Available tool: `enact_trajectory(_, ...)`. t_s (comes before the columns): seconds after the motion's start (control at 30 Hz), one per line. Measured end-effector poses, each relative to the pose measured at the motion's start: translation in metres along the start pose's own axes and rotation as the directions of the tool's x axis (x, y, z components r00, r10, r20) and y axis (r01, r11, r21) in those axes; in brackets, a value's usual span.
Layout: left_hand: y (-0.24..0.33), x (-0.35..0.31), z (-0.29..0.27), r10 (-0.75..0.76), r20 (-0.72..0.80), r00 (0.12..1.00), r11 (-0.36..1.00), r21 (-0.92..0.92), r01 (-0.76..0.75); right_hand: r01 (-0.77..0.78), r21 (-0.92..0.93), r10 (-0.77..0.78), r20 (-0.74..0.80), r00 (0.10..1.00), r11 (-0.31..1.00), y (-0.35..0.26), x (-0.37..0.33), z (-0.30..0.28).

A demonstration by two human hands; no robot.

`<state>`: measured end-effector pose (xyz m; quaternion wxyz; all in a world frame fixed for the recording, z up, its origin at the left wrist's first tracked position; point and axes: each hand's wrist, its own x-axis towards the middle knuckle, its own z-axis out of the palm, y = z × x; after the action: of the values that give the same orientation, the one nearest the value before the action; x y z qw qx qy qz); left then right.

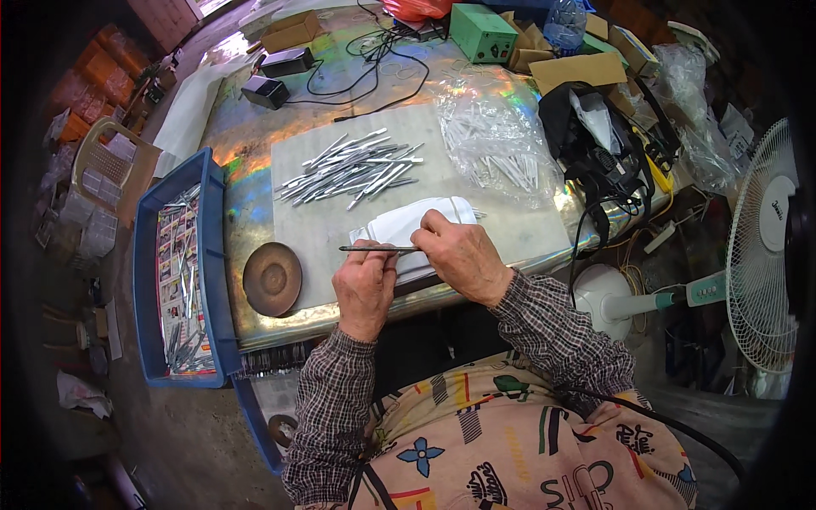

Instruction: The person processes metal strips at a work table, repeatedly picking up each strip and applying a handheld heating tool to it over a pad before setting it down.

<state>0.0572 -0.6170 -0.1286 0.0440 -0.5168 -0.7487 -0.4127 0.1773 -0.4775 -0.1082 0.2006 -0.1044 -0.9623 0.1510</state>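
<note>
A thin dark metal rod [345, 248] lies level between my two hands, above the near edge of the table. Its left end is pinched by the fingertips of my left hand [364, 291]. My right hand [466, 255] has closed fingers on the other end and hides that tip. Beneath the rod is a folded white cloth or paper [387, 223]. Farther off, a loose pile of slim silvery metal pieces [348, 168] rests on a pale sheet [297, 229]. To its right, a clear plastic bag [489, 115] covers several similar pale pieces.
A round brown dish [272, 279] sits left of my hands. Beside the table, a blue tray [218, 255] holds more metal pieces on printed paper. A black bag [557, 127], a green box [482, 34] and black cables [374, 51] lie farther back; a white fan [762, 246] stands right.
</note>
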Motion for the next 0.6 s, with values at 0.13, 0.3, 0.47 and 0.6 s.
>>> enact_trajectory(0.13,-0.0006,-0.0007,0.0012,-0.007,-0.001,1.000,1.000,-0.007,0.007,0.014,0.005,-0.014,-0.008,1.000,1.000,-0.0001,0.0012,-0.0014)
enact_trajectory(0.3,-0.0024,-0.0010,0.0020,-0.002,0.006,1.000,1.000,-0.017,0.002,0.009,0.000,-0.009,0.012,1.000,1.000,-0.0003,0.0019,-0.0008)
enact_trajectory(0.47,-0.0045,-0.0026,0.0010,-0.007,0.004,1.000,1.000,-0.016,0.007,0.018,0.019,-0.018,0.014,1.000,1.000,-0.0012,0.0024,0.0024)
enact_trajectory(0.6,-0.0028,-0.0013,0.0028,-0.015,0.009,1.000,1.000,-0.011,0.015,0.009,0.013,-0.009,0.025,1.000,1.000,-0.0009,0.0023,0.0005)
